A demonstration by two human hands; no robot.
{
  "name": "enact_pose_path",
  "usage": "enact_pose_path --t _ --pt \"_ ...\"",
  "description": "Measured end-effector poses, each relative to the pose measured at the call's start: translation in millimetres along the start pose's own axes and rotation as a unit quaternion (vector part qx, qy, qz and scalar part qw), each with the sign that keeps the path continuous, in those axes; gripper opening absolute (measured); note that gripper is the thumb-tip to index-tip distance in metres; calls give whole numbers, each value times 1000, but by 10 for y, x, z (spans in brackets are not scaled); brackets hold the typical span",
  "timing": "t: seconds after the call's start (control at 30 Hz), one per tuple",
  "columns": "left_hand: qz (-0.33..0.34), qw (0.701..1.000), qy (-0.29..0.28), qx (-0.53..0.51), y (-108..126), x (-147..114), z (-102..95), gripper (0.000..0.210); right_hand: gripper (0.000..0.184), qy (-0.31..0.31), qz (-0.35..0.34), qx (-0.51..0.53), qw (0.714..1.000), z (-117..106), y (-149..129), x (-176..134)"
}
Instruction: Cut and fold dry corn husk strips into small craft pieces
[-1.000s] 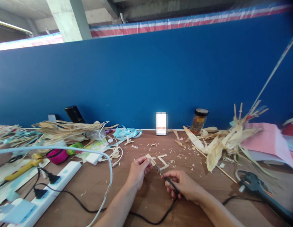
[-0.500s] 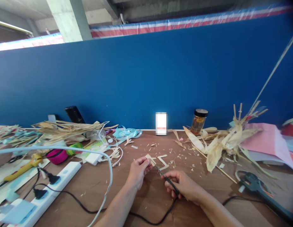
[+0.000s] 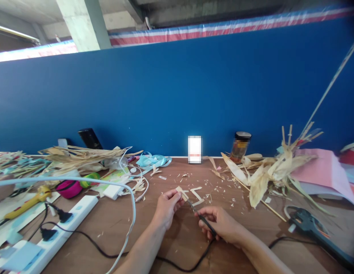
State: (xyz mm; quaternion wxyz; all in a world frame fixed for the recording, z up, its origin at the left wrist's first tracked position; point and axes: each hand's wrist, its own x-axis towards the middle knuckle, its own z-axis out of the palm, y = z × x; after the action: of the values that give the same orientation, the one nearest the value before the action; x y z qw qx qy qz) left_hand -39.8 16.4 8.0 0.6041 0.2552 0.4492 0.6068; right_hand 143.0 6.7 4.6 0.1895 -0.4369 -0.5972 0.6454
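Low in the middle of the view, my left hand [image 3: 168, 207] pinches a small pale strip of dried husk [image 3: 179, 189] between thumb and fingertips. My right hand [image 3: 215, 222] is closed round the dark handles of a pair of scissors [image 3: 204, 219]. Their thin metal blades point up and left and meet the strip at its lower right edge; whether they cut into it I cannot tell. Just beyond my hands, a few cut husk strips [image 3: 197, 193] lie flat on the brown table [image 3: 177, 243], among several tiny scraps.
A power strip [image 3: 80, 209], yellow glue gun [image 3: 28, 203] and white cable [image 3: 134, 205] occupy the left. On the right are a dark glue gun [image 3: 311, 224], dried husks [image 3: 268, 175] and a lidded jar [image 3: 240, 147]. A black cord [image 3: 99, 247] runs below my hands.
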Motion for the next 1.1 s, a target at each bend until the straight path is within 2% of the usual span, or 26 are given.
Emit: enact_pose_path --t 0.13,0.2,0.27,0.3,0.37,0.43,0.47,0.53,0.67,0.87,0.97,1.03,1.1 --pt "23 999 46 -9 18 38 -36 15 38 0 -68 -86 994 -77 -69 -81" --pt "30 996 85 -13 32 56 -64 15 34 40 -116 -144 982 -165 -96 -104" --pt "26 994 102 -14 39 60 -81 16 29 111 -142 -193 964 -281 -90 -95" --pt "21 995 96 -12 37 54 -81 17 28 158 -143 -223 951 -345 -71 -81" --pt "12 998 63 -4 25 30 -64 20 31 268 -122 -301 907 -474 -7 -42" --pt "7 999 29 14 8 -3 -33 21 36 332 -96 -386 855 -587 67 -8" --pt "5 1000 16 24 0 -19 -18 21 38 342 -87 -416 838 -634 99 3" --pt "0 999 -4 41 -15 -40 5 22 44 347 -76 -453 818 -700 138 14" --pt "-10 997 -36 62 -38 -44 11 21 52 342 -66 -482 804 -731 117 -9" --pt "-11 996 -52 69 -50 -28 28 27 30 353 -20 -531 770 -695 31 -92" --pt "-18 996 -48 69 -56 -25 34 26 25 336 -47 -554 760 -710 10 -118" --pt "-16 996 -53 71 -65 -24 30 23 21 320 -53 -557 765 -728 6 -128" --pt "-13 995 -58 81 -73 -25 23 20 22 299 -42 -536 789 -747 7 -131"
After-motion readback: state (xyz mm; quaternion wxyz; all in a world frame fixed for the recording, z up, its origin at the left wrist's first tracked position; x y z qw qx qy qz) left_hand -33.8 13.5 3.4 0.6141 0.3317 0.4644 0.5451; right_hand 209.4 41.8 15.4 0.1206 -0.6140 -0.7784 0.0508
